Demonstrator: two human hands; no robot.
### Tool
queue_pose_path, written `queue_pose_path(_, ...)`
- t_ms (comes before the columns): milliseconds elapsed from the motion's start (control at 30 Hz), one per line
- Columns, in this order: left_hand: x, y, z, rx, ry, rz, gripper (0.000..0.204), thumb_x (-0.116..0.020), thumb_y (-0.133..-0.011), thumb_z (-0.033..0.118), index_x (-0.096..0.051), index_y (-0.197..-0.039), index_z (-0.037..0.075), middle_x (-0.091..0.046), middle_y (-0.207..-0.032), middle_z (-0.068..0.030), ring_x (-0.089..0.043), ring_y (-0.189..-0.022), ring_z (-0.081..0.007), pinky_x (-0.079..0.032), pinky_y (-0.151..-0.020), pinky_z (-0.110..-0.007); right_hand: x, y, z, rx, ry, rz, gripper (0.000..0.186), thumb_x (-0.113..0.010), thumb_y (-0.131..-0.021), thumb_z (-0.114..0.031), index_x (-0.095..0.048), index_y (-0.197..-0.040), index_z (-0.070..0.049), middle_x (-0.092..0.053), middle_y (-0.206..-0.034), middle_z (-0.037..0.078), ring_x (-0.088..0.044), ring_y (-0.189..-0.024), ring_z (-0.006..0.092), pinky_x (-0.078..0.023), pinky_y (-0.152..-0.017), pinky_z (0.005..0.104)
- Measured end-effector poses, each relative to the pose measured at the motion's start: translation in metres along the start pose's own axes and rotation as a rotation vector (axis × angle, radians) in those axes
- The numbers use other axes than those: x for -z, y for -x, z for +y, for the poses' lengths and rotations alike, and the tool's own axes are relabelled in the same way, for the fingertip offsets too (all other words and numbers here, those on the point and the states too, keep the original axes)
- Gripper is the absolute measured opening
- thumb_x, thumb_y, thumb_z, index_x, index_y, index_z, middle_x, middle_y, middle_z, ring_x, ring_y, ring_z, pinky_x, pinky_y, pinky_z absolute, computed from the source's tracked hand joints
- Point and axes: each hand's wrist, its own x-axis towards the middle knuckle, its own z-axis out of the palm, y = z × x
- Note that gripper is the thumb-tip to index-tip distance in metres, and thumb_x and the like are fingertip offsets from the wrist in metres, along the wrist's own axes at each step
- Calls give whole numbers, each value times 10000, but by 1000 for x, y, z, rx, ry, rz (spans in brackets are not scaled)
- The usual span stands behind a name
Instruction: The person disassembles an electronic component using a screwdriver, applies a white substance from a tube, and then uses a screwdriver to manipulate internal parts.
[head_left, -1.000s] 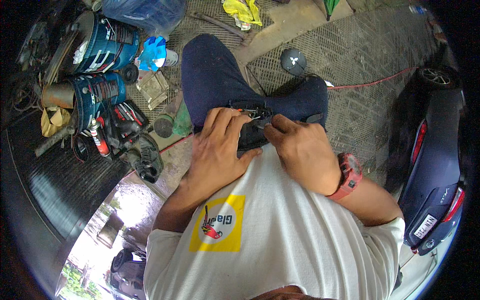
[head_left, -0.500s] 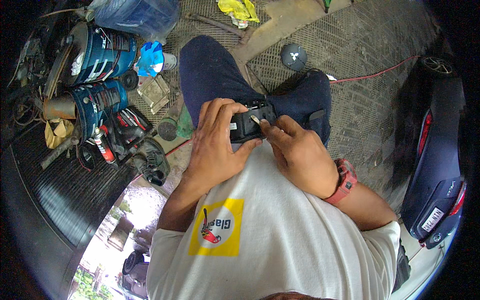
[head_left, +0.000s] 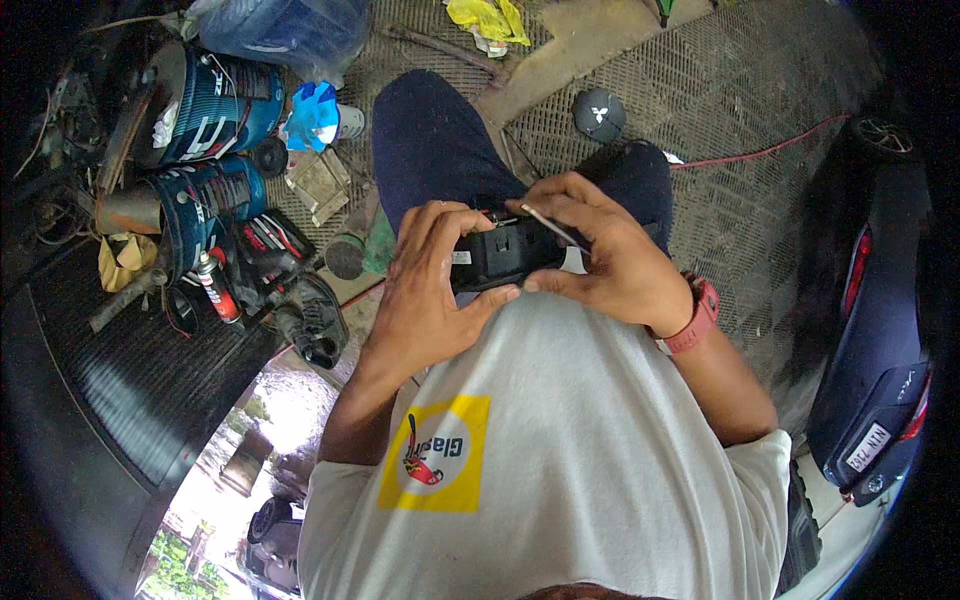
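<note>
A small black plastic housing [head_left: 503, 258] with a white label and a recessed slot rests above my lap. My left hand [head_left: 425, 280] is closed round its left end, fingers over the far edge and thumb along the near edge. At the right end is my right hand [head_left: 630, 265], its thumb on the near corner and its fingers by the far side. A thin, pale, flat-looking tool [head_left: 548, 224] lies across those right fingers, slanting over the housing's right end. The tool's exact kind is unclear, and my right palm hides part of it.
Blue pails [head_left: 225, 105], a red-and-white spray can [head_left: 217, 288], a black bottle [head_left: 272, 245] and a dark shoe [head_left: 312, 325] crowd the left. A dark round cap [head_left: 600, 115] lies ahead on the matted floor. A red hose [head_left: 765, 152] runs towards a dark blue car [head_left: 880, 350] at right.
My right hand has drawn the thin tool back from the housing's middle and taken the housing's right end. The tool now lies across its fingers. My left hand keeps its hold.
</note>
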Motion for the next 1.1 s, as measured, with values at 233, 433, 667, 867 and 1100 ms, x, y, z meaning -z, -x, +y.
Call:
queue_pose_path(233, 1, 3, 3, -11, -7, -31, 680, -1008, -749, 219, -652, -1307, 61, -641, -1278, -170, -617, -1260, -402, -494, -1117, -501, 1, -12, -6, -31, 110, -139, 565, -989, -786, -121, -729, -1259, 46, -660, -1317, 201, -669, -1252, 401, -542, -1090, 467)
queue_pose_path(433, -3, 5, 8, -2, -22, -78, 706, -993, -743, 157, -618, -1336, 74, -613, -1325, -157, -593, -1295, -415, -494, -1121, -531, 4, -16, -9, -8, 251, -240, 640, -974, -801, -144, -655, -1321, 48, -629, -1255, 225, -647, -1186, 448, -531, -1071, 498)
queue_pose_path(667, 3, 6, 3, -1, -8, -26, 672, -1013, -734, 199, -662, -1290, 65, -643, -1280, -159, -628, -1265, -392, -507, -1119, -494, 1, -12, -11, -22, 177, -208, 646, -951, -845, -150, -651, -1392, 19, -630, -1353, 216, -626, -1292, 436, -519, -1134, 480)
queue_pose_path(867, 20, 5, -10, 69, 65, -44, 678, -1037, -712, 219, -678, -1263, 57, -662, -1217, -132, -656, -1176, -344, -535, -1058, -455, 5, -7, -8, 2, 123, -140, 601, -858, -931, -73, -649, -1491, -14, -639, -1336, 194, -638, -1305, 403, -519, -1135, 417)
queue_pose_path(1100, 16, 3, -4, 31, -13, -39, 690, -1041, -709, 240, -677, -1269, 69, -664, -1195, -129, -656, -1163, -346, -537, -1041, -453, 15, -4, -22, 83, 462, -37, 323, -723, -1023, 1, -744, -1346, -8, -780, -1070, 205, -780, -1061, 387, -594, -879, 457)
